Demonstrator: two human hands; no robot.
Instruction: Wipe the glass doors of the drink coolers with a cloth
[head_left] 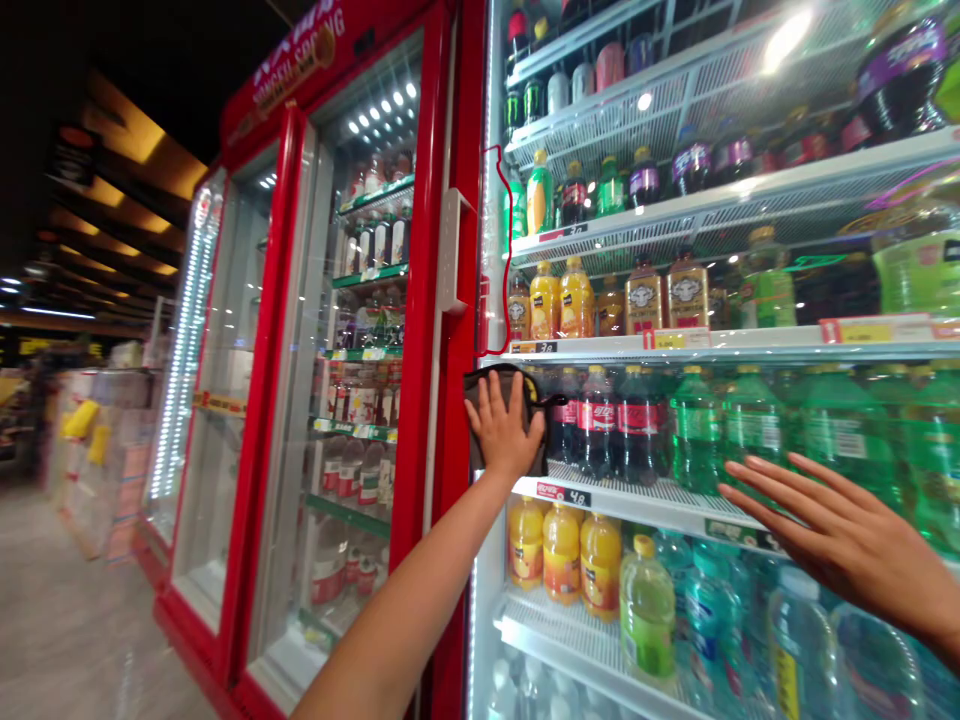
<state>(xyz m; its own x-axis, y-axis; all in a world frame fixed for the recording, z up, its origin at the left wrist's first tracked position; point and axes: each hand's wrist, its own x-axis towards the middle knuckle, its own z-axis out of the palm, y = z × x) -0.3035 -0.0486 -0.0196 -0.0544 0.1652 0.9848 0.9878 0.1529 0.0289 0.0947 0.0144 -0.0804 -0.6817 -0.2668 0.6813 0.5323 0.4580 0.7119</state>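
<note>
My left hand (504, 428) presses a dark cloth (517, 385) flat against the glass door (750, 300) of a drinks fridge, near its left edge at mid height. Its fingers are spread over the cloth. My right hand (832, 535) lies flat and open on the same glass further right, fingers stretched out pointing left, holding nothing. Behind the glass stand shelves of bottles: orange juice (559, 298), dark cola bottles (600, 420) and green soda bottles (697, 425).
A red-framed fridge (420, 330) with a white handle (454, 250) stands directly left of the door, and another glass-door cooler (217, 380) beyond it. A shop aisle floor (75, 620) runs off to the left, with pale display stands (90, 440) in the distance.
</note>
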